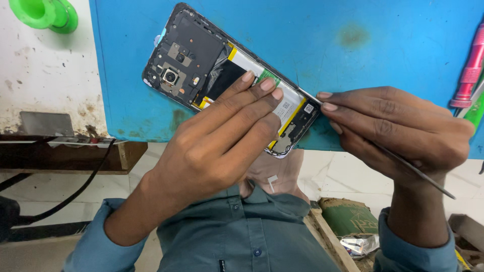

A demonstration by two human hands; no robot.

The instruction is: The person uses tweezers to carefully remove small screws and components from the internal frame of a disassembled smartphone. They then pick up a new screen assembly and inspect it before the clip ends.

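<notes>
lying under everything i watch is the blue mat [353, 40], which covers most of the white bench [45, 75]. the opened phone [201, 55] rests on the mat at a slant, back cover off, with its lower end reaching the mat's near edge. inside it i see the black camera plate toward the upper left and the battery [237, 68], black and white with yellow strips, along the middle. my left hand [217, 146] lies flat on the phone, fingers [254, 90] stretched out and pressed on the battery, closed around nothing. my right hand [398, 131] sits just beside the phone's lower right edge, its fingers pinched shut on a thin metal pry tool [421, 174]; the tool's tip touches the phone's frame near the bottom corner, and its shaft runs back under the palm and out past the wrist. a red screwdriver [471, 65] lies at the mat's right edge, well apart from the phone. a green plastic roll [45, 14] stands on the bench at the upper left. a black cable [75, 191] hangs below the bench edge.
</notes>
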